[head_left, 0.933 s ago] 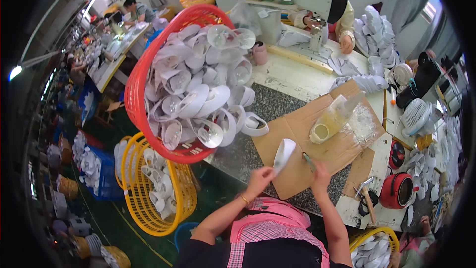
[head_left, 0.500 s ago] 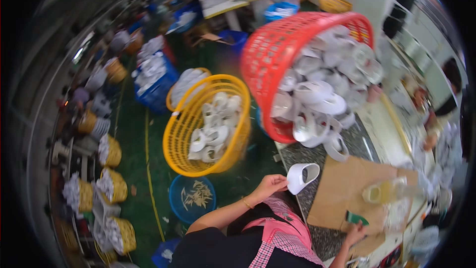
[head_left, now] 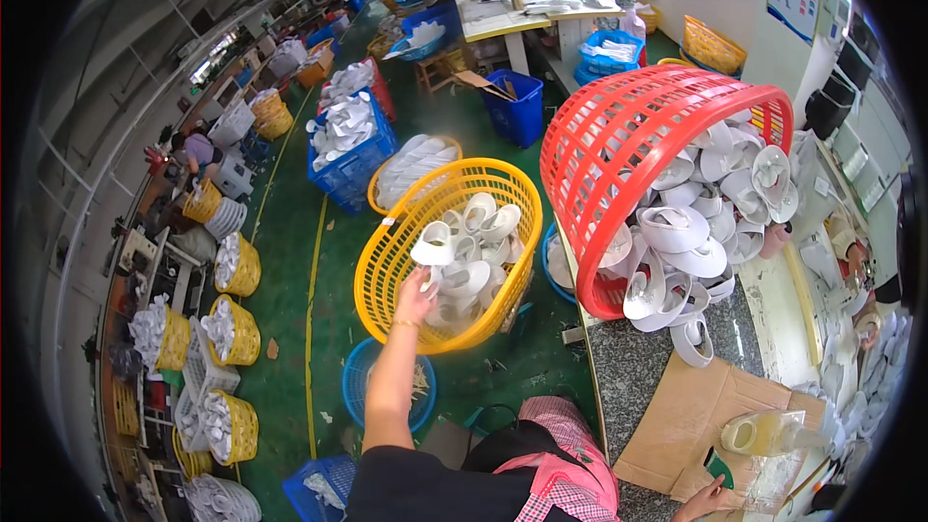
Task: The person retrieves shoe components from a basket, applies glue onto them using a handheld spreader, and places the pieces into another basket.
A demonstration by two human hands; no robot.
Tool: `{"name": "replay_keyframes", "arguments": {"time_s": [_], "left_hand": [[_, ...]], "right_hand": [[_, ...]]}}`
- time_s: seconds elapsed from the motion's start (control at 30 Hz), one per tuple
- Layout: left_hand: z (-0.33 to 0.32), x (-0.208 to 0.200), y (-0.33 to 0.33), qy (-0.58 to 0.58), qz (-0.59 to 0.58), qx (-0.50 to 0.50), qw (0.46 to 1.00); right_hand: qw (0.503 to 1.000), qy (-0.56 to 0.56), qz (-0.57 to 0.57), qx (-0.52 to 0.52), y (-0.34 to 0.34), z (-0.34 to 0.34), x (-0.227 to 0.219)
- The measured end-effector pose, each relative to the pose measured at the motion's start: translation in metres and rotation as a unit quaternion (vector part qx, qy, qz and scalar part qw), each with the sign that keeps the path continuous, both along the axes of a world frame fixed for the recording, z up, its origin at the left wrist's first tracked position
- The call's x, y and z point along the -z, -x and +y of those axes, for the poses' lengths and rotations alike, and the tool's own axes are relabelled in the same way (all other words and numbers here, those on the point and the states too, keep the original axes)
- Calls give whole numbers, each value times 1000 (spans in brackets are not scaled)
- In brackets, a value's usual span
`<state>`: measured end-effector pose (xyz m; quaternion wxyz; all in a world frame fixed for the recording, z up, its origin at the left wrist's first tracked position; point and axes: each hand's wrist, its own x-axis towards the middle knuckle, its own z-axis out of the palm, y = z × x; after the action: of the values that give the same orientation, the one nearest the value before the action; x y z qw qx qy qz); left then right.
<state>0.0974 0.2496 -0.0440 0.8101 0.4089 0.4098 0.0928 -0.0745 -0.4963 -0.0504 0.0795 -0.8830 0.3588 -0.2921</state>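
Observation:
Over the yellow basket (head_left: 377, 280), my left hand (head_left: 414, 298) has its fingers closed on a white shoe upper (head_left: 432, 246). Several more white shoe uppers (head_left: 466, 277) lie heaped inside that basket. At the lower right, my right hand (head_left: 709, 500) grips a small flat green tool (head_left: 717, 468), like a scraper, over a brown cardboard sheet (head_left: 667, 425) on the speckled bench. Beside the tool lies a clear container of yellowish liquid (head_left: 764, 433).
A red basket (head_left: 628, 135) tips over the bench, white uppers (head_left: 677, 237) spilling from its mouth. On the green floor stand a blue basin (head_left: 353, 382) and a blue crate (head_left: 362, 169) of white pieces. Other people work at a far table (head_left: 517, 24).
My left hand has carried the white upper from beside the bench, left and forward over the yellow basket. My right hand keeps the green tool near the cardboard. The view has shifted.

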Motion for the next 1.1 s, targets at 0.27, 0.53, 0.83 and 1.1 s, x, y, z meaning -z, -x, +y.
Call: {"name": "replay_keyframes", "arguments": {"time_s": [0.27,0.53,0.83,1.1], "left_hand": [[-137,12,-16,-600,-36,26,799],[-397,-35,-32,-563,-376,395,622],[-498,58,-120,-182,8,496,849],[-509,-14,-60,-507,-164,630,565]], "right_hand": [[954,-273,-124,-25,24,-28,42],[966,-132,43,-220,21,92,-12],[975,-173,-94,-106,3,14,-29],[978,-136,-110,-118,-72,-38,-36]]}}
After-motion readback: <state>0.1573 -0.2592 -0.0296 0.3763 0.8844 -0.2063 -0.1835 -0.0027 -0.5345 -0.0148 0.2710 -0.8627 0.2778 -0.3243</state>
